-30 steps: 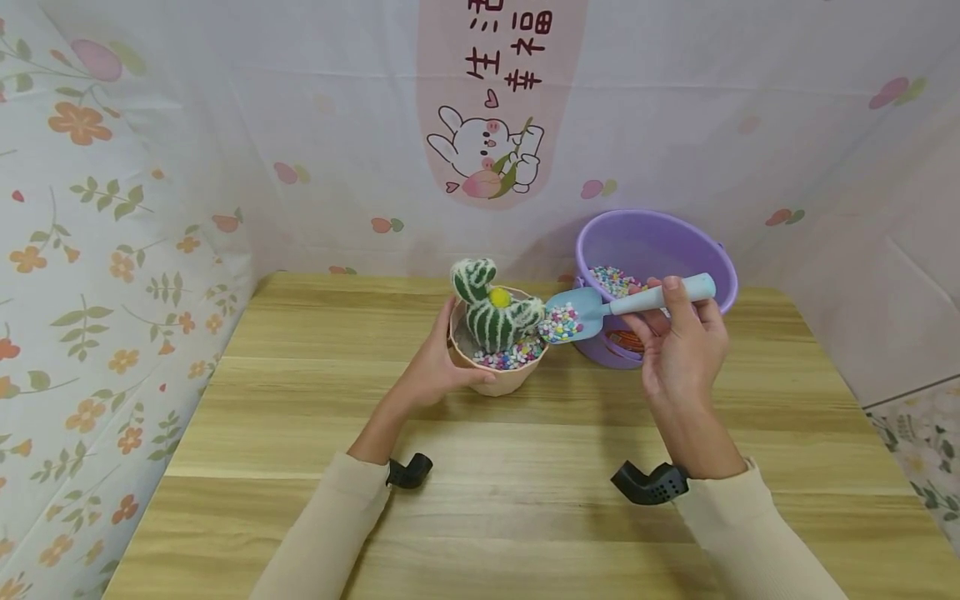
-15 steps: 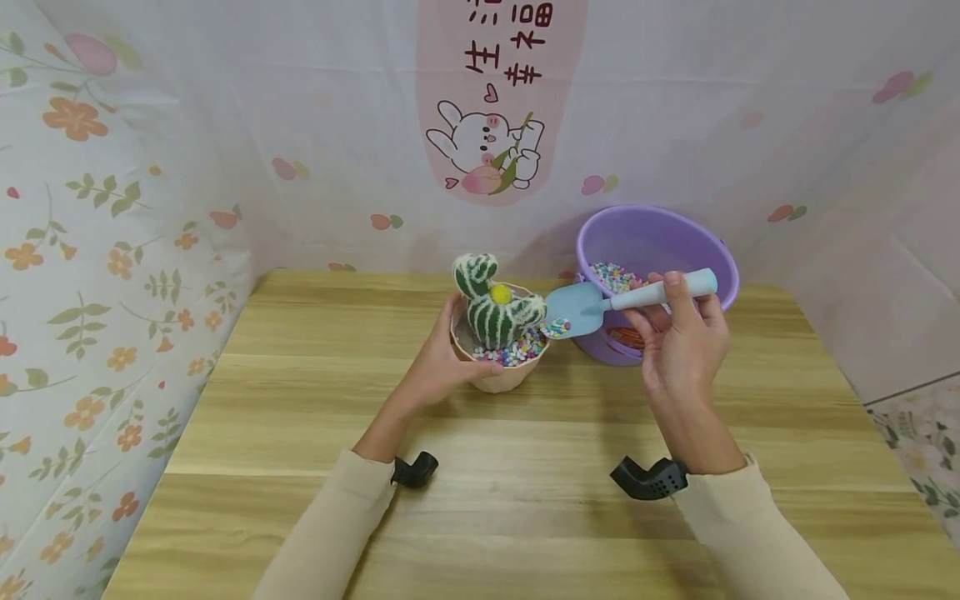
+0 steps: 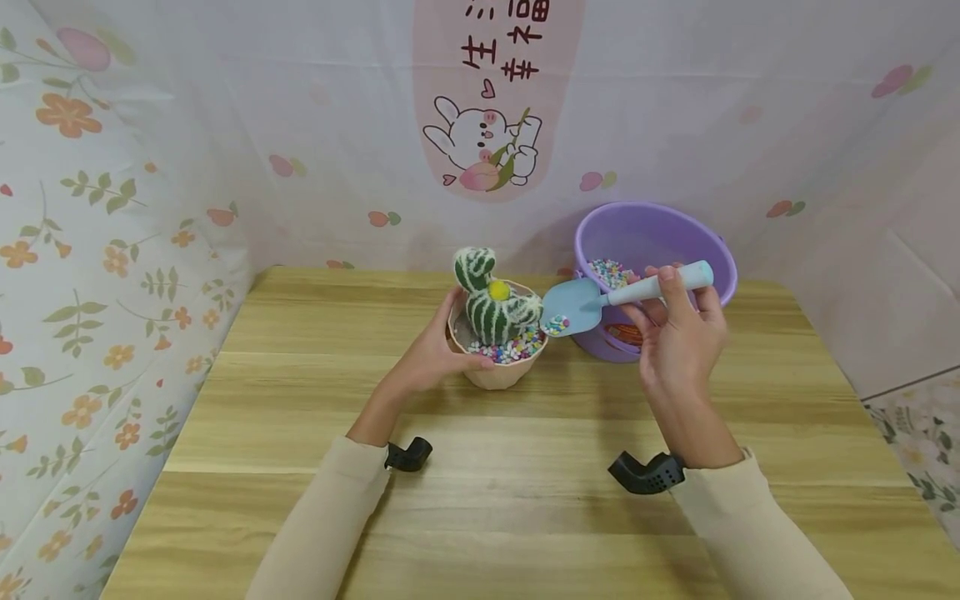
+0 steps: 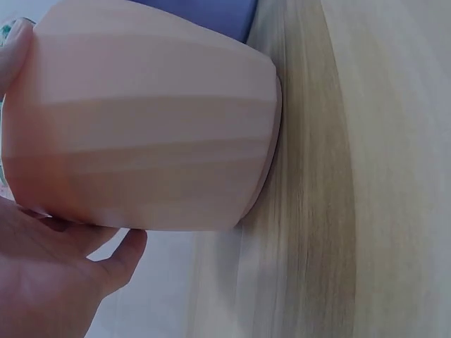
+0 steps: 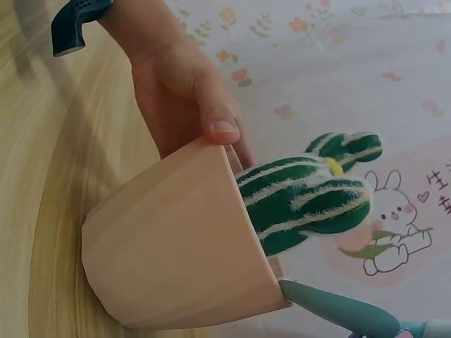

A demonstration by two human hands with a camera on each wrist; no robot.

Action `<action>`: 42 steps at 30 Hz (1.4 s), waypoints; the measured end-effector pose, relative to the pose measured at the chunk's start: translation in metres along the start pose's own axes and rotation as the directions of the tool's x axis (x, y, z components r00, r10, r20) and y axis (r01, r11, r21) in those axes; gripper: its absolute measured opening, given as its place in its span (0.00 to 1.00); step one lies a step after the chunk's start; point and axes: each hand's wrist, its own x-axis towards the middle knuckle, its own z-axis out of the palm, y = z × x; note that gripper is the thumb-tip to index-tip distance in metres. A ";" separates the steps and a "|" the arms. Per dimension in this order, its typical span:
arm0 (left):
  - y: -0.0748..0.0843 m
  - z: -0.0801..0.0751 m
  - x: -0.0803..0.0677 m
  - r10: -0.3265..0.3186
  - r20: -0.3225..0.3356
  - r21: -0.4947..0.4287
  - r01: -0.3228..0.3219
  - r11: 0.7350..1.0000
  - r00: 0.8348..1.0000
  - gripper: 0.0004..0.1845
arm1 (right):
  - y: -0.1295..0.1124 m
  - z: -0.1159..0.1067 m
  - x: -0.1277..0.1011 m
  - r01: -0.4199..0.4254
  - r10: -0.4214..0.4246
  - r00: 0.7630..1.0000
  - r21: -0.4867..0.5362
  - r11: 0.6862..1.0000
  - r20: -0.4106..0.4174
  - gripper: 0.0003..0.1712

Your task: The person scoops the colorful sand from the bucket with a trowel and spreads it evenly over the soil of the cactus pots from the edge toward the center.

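A peach flowerpot (image 3: 498,378) stands upright on the wooden table, holding a green crocheted cactus (image 3: 489,320) with white stripes and a yellow ball. Colourful beads (image 3: 507,350) lie around the cactus's base. My left hand (image 3: 427,357) grips the pot's near left side, its thumb at the rim. My right hand (image 3: 684,337) holds a pale blue toy shovel (image 3: 576,302) by the handle. The shovel's tip touches the pot's right rim in the right wrist view, and a small cluster of beads sits near that tip.
A purple bucket (image 3: 648,218) with more beads (image 3: 611,273) inside stands behind and right of the pot, partly under the shovel and right hand. A white printed cloth (image 3: 322,100) hangs behind the table (image 3: 480,508).
Most of the beads on the shovel have slid off toward the pot, leaving a small cluster. The shovel has tilted slightly. My left hand stays on the pot.
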 end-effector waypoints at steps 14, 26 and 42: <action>0.012 -0.008 0.002 -0.060 0.073 -0.035 0.062 0.997 0.996 0.62 | 0.000 0.005 -0.001 0.004 -0.004 1.000 -0.025 1.000 -0.007 0.20; 0.002 0.003 -0.005 -0.022 -0.010 -0.110 0.020 0.994 1.000 0.64 | 0.002 0.006 -0.001 0.025 -0.025 1.000 -0.009 1.000 0.014 0.19; -0.001 0.013 -0.006 -0.036 -0.084 -0.009 0.035 0.999 0.996 0.67 | 0.005 0.009 0.000 0.043 -0.042 0.998 -0.020 0.999 0.039 0.20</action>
